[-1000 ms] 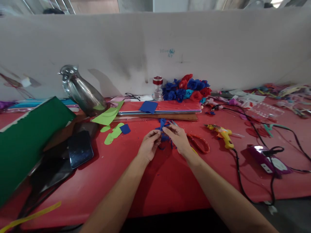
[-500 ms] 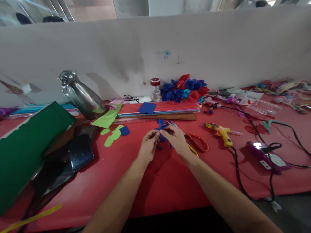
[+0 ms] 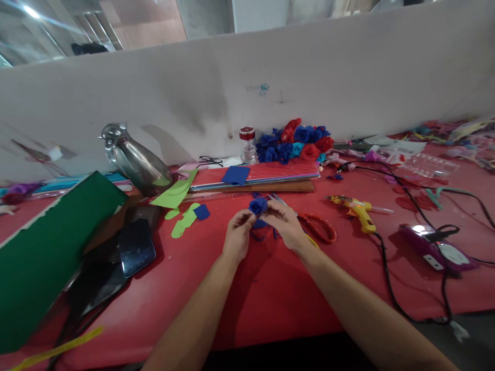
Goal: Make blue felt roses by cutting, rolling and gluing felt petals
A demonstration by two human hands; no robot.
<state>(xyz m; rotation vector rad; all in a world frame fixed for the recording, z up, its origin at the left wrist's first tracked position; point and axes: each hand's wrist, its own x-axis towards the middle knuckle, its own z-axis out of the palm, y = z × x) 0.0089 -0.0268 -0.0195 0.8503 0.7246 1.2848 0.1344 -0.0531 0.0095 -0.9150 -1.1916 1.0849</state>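
Between my two hands a blue paper flower [image 3: 258, 206] faces upward, its petals curled in a rose shape. My left hand [image 3: 238, 233] pinches its lower left side with thumb and fingertips. On the other side, my right hand [image 3: 284, 222] has its fingers closed on the flower's base. Blue paper scraps lie on the red table [image 3: 278, 288] beneath the hands. Scissors with orange-red handles [image 3: 323, 229] rest right beside my right hand, partly hidden by it. A small blue paper square [image 3: 201, 212] and green paper pieces [image 3: 185, 219] lie to the left.
A yellow glue gun [image 3: 359, 212] and a purple power strip [image 3: 439, 250] with black cords are at right. Behind stand a pile of red and blue paper flowers [image 3: 305, 141], a red-lidded jar [image 3: 248, 144] and a steel jug [image 3: 137, 159]. A phone [image 3: 136, 247] lies left.
The blue flower has been turned so its rolled petals now face up toward me. Both hands stay near the same place, still gripping it. The view has shifted slightly.
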